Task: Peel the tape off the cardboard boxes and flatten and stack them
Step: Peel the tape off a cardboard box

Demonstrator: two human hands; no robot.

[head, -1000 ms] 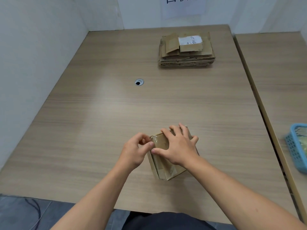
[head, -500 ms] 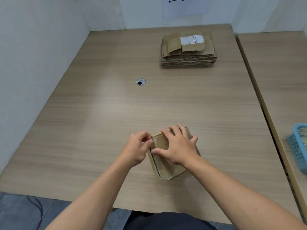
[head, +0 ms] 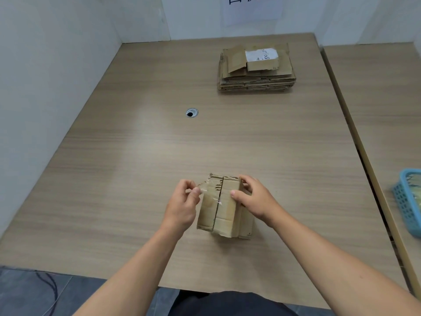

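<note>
A small brown cardboard box stands on the wooden table near its front edge, its top seam facing me. A strip of clear tape is partly lifted from the box's upper left corner. My left hand pinches the tape's free end between thumb and fingers, just left of the box. My right hand grips the box's right side, thumb on the top face and fingers curled round its far right edge. A stack of flattened cardboard boxes lies at the back of the table.
A round cable hole sits in the table's middle left. A blue plastic basket stands on a second table at the right edge. White walls close the left and back sides. A paper sign hangs on the back wall.
My right hand has slid off the box's top to its right side, and the box has turned. My left hand has pulled a strip of tape up from the box's corner.
</note>
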